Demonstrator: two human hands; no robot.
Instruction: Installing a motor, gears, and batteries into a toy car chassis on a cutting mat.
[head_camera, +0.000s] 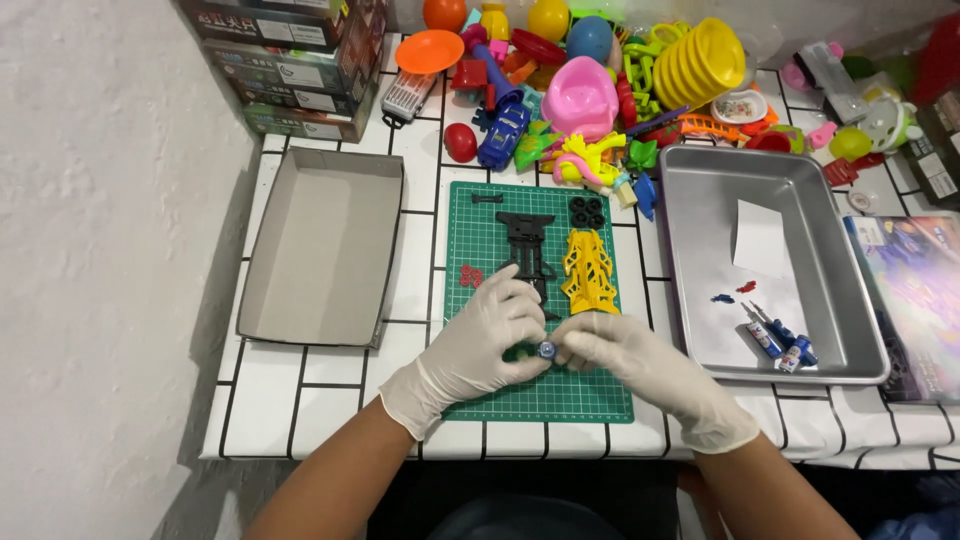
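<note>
Both my hands wear white gloves and meet over the green cutting mat (590, 395). My left hand (478, 340) and my right hand (620, 350) pinch a small blue round part (546, 349) between their fingertips. Just beyond the fingers lie a black toy car chassis (527, 245) and a yellow lattice car body (590, 270). Small red pieces (470, 275) rest at the mat's left edge. A cluster of black wheels (587, 211) sits at the mat's top right.
An empty grey cardboard box lid (320, 245) lies to the left. A metal tray (830, 290) on the right holds a white paper, small tubes and tiny parts. Colourful plastic toys (590, 80) crowd the back. Stacked boxes (290, 60) stand at back left.
</note>
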